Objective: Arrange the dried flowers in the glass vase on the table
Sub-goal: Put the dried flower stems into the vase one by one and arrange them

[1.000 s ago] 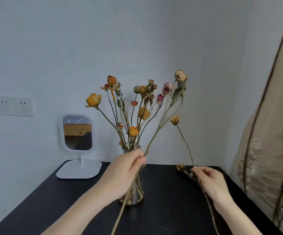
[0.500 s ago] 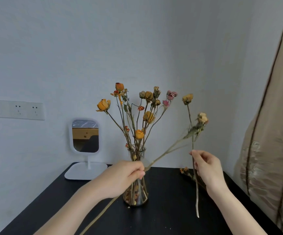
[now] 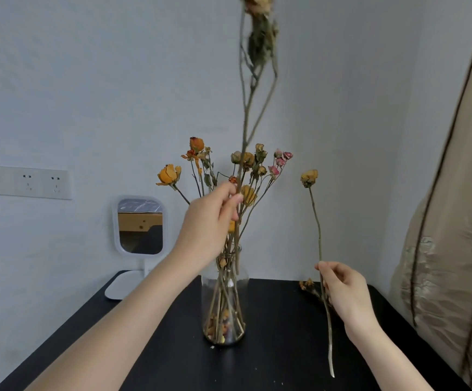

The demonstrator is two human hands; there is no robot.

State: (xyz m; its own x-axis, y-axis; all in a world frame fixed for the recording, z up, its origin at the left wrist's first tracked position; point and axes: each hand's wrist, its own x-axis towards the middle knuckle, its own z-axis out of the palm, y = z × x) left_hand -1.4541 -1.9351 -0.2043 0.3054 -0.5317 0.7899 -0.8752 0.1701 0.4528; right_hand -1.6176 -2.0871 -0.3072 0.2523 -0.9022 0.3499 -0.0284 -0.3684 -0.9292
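I am watching the left hand (image 3: 210,221) hovering in front of the bouquet, its fingers (image 3: 229,193) and thumb clamping on a tall stem (image 3: 244,131) that is standing nearly upright and forking partway up; its pale bloom (image 3: 258,1) is blurring at the top edge of the view. The stem's lower end is hanging at the neck of the glass vase (image 3: 224,306), and I cannot tell whether it is sitting inside the glass or just in front. The vase is standing upright near the middle of the black counter (image 3: 280,348), already holding a bunch of dried flowers (image 3: 246,162), with orange, yellow and pink heads fanning out above the rim and stems crossing down to the bottom. The right hand (image 3: 344,292) is hovering to the right of the vase, well apart from it, its fingers (image 3: 339,275) curling round a short stem (image 3: 315,218) held about upright, with 1 yellow bloom (image 3: 309,177) on top and the cut end hanging below the hand. Just behind that hand, loose dried blooms (image 3: 306,285) are lying on the counter near the back edge. At the back left a small white mirror (image 3: 140,225) is standing on its base, a wall socket plate (image 3: 28,182) is sitting on the wall above and left of it, and a beige curtain (image 3: 455,249) is hanging along the right side.
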